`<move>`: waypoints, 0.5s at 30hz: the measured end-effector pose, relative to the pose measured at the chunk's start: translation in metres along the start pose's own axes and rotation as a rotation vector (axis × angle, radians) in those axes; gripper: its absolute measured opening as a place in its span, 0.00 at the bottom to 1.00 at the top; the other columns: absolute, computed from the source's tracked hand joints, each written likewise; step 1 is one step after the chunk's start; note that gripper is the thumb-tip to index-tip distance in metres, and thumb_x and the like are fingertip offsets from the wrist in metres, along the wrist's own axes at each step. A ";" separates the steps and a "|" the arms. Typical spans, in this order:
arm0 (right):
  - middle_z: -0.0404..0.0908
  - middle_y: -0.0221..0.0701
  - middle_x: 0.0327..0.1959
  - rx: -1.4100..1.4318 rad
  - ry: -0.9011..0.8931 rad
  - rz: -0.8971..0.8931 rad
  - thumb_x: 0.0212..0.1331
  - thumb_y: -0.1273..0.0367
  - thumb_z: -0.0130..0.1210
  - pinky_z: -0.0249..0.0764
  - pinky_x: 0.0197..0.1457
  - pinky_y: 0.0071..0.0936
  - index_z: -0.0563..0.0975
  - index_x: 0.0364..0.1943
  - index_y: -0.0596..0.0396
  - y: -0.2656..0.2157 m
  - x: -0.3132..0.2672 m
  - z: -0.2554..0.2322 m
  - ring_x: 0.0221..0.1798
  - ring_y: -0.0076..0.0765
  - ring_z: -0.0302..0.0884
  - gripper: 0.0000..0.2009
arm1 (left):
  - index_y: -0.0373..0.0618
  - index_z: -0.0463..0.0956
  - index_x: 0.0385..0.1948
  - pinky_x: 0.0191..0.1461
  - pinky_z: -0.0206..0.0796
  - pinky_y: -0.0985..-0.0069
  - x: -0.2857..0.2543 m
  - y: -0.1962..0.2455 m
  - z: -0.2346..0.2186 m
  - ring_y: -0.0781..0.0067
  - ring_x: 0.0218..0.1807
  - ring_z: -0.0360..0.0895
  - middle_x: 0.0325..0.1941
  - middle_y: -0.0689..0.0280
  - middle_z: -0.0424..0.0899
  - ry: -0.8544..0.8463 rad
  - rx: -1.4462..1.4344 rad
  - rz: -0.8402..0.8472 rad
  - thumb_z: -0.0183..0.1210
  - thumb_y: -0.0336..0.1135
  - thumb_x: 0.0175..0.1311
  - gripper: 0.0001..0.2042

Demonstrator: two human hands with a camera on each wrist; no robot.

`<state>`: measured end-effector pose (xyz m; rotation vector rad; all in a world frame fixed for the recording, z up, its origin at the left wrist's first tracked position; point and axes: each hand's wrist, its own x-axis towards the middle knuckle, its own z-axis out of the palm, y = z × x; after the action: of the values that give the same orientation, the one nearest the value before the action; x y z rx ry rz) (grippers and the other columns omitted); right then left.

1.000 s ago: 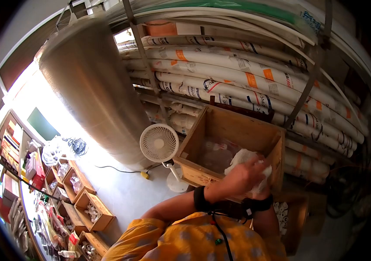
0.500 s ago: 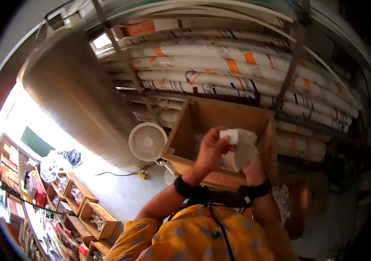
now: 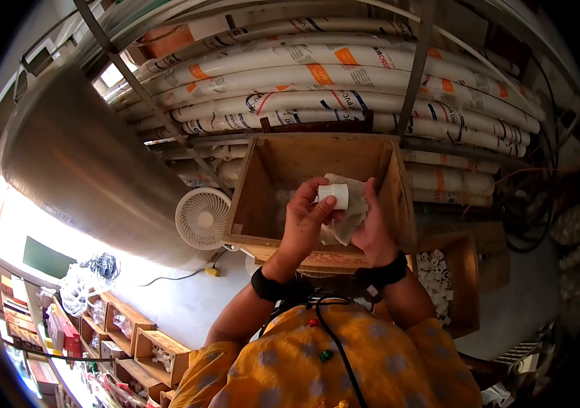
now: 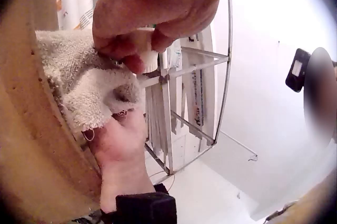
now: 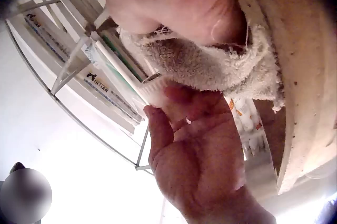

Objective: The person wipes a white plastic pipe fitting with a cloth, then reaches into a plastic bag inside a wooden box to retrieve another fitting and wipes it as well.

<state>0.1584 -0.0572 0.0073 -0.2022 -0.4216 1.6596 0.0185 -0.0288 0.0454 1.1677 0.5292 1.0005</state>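
My left hand (image 3: 301,219) pinches a short white ribbed pipe fitting (image 3: 334,196) between thumb and fingers, above the wooden box (image 3: 252,239). The fitting's open end shows in the right wrist view. My right hand (image 3: 375,230) holds a beige terry cloth (image 3: 350,224), its thumb pointing up and its fingers largely hidden behind the fabric. In the left wrist view the cloth (image 4: 89,77) drapes over the right hand's fingers, right by the fitting (image 4: 145,50). Behind the hands, inside the box, some clear plastic is partly visible.
A white fan (image 3: 203,219) stands left of the box. Long wrapped PVC pipes (image 3: 283,78) lie on a rack behind it. At right sits a second wooden box with several white fittings (image 3: 434,275). A large wrapped roll (image 3: 79,156) and smaller crates (image 3: 160,357) are at left.
The hands first overlapped at the cloth; the left hand then came away left with the white fitting showing, and now holds it in front of the cloth. The head view has shifted right.
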 end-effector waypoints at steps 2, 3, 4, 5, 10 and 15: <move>0.78 0.31 0.41 -0.009 0.068 -0.014 0.65 0.54 0.45 0.74 0.44 0.30 0.72 0.49 0.57 0.001 0.000 0.001 0.39 0.32 0.76 0.21 | 0.43 0.66 0.49 0.33 0.65 0.83 0.001 0.000 -0.001 0.76 0.29 0.77 0.40 0.64 0.79 0.026 0.033 0.000 0.52 0.29 0.64 0.13; 0.77 0.32 0.42 -0.041 0.146 -0.037 0.64 0.55 0.46 0.74 0.46 0.31 0.71 0.49 0.57 0.002 0.001 -0.002 0.41 0.33 0.76 0.20 | 0.43 0.66 0.49 0.33 0.65 0.82 0.002 -0.001 -0.003 0.76 0.29 0.77 0.40 0.64 0.79 0.022 0.002 0.016 0.52 0.29 0.64 0.13; 0.77 0.32 0.43 -0.072 0.223 -0.059 0.64 0.57 0.47 0.74 0.48 0.31 0.71 0.49 0.57 0.004 0.003 -0.008 0.43 0.34 0.76 0.19 | 0.43 0.67 0.49 0.33 0.65 0.82 0.003 -0.002 -0.007 0.77 0.30 0.77 0.40 0.64 0.79 0.018 -0.029 0.032 0.52 0.30 0.64 0.13; 0.77 0.33 0.44 -0.102 0.300 -0.081 0.64 0.58 0.48 0.73 0.49 0.32 0.71 0.50 0.58 0.006 0.005 -0.014 0.44 0.35 0.76 0.19 | 0.43 0.67 0.48 0.33 0.66 0.82 0.003 -0.002 -0.010 0.77 0.30 0.77 0.40 0.64 0.79 0.015 -0.059 0.048 0.52 0.31 0.64 0.12; 0.76 0.33 0.48 -0.019 0.353 -0.222 0.64 0.59 0.48 0.72 0.53 0.32 0.70 0.51 0.58 -0.001 0.003 -0.025 0.49 0.34 0.74 0.19 | 0.42 0.69 0.47 0.36 0.69 0.78 0.006 0.010 -0.022 0.77 0.28 0.75 0.37 0.66 0.79 0.079 -0.345 -0.020 0.52 0.39 0.66 0.13; 0.76 0.33 0.48 -0.214 0.204 -0.256 0.65 0.58 0.47 0.71 0.52 0.29 0.71 0.51 0.58 -0.006 -0.003 0.006 0.49 0.31 0.74 0.19 | 0.42 0.70 0.45 0.40 0.69 0.76 0.011 -0.015 -0.036 0.74 0.30 0.75 0.38 0.65 0.79 0.039 -0.408 -0.134 0.48 0.42 0.68 0.14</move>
<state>0.1625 -0.0606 0.0149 -0.4538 -0.4498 1.3274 0.0005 -0.0016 0.0208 0.7419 0.4040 0.9615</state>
